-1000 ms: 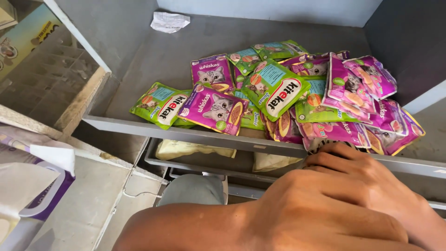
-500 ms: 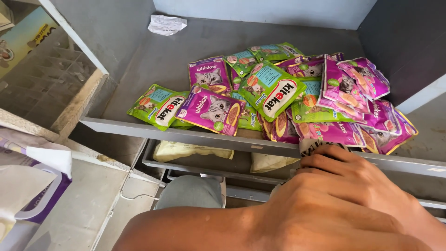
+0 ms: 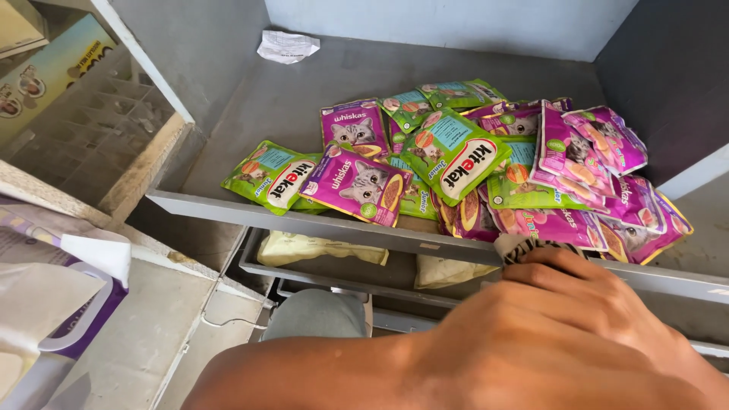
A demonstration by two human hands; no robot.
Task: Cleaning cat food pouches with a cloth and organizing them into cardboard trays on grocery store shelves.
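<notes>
My left hand [image 3: 554, 334] reaches in from the lower left, back of the hand up, at the front lip of a grey metal shelf [image 3: 304, 220]. Its curled fingers are closed on a small packet with a black-and-white striped edge [image 3: 524, 247]. Just beyond the fingers, a loose pile of purple cat-food pouches [image 3: 357, 182] and green cat-food pouches [image 3: 456, 152] covers the right half of the shelf. My right hand is out of view.
A crumpled white paper [image 3: 287, 45] lies at the back of the shelf. Pale yellow bags [image 3: 323, 249] sit on the lower shelf. A white and purple bag [image 3: 61, 304] stands at the left by a gridded tray [image 3: 99, 129]. My knee [image 3: 315, 315] is below.
The view has shifted slightly, and the striped packet edge now shows above my fingers. The hand and pouches have hardly moved.
</notes>
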